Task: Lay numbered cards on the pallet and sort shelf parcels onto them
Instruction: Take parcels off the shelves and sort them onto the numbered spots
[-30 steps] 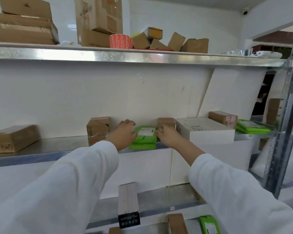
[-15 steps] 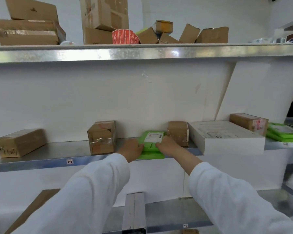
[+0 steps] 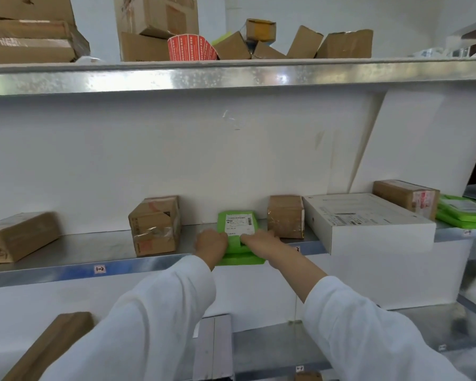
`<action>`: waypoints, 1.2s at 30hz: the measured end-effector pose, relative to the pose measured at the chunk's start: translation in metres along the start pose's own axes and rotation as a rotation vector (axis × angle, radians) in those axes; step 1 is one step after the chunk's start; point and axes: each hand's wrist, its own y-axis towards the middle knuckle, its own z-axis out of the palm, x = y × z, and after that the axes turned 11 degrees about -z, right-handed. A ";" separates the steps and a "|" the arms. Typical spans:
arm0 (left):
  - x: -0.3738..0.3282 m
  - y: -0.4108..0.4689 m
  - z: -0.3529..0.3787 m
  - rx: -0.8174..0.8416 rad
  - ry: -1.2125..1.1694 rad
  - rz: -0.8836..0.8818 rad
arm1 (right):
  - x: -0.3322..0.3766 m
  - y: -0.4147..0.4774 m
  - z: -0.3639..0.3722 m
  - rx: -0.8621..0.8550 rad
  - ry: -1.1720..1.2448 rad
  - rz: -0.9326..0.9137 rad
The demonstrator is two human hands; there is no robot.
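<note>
Only one cam here, a wide-angle one on the person's head. It faces the shelving square on, about level with the middle shelf (image 3: 52, 273), and sits near enough that both sleeves (image 3: 149, 325) fill the bottom and the left hand (image 3: 210, 243) and right hand (image 3: 260, 240) hold the green parcel (image 3: 238, 224) at mid-frame.

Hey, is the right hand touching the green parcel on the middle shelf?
Touching. The head view shows the right hand with its fingers lying across the top of the green parcel, just below its white label.
</note>
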 end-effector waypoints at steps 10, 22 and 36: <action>0.014 -0.028 -0.026 0.026 -0.529 0.192 | 0.006 -0.027 -0.004 -0.161 0.495 -0.258; 0.086 -0.099 -0.052 -0.168 -0.811 0.344 | 0.007 -0.086 0.043 -0.167 0.544 -0.569; 0.254 -0.195 -0.043 -0.457 -0.964 -0.079 | -0.031 -0.175 0.168 0.240 0.531 -0.488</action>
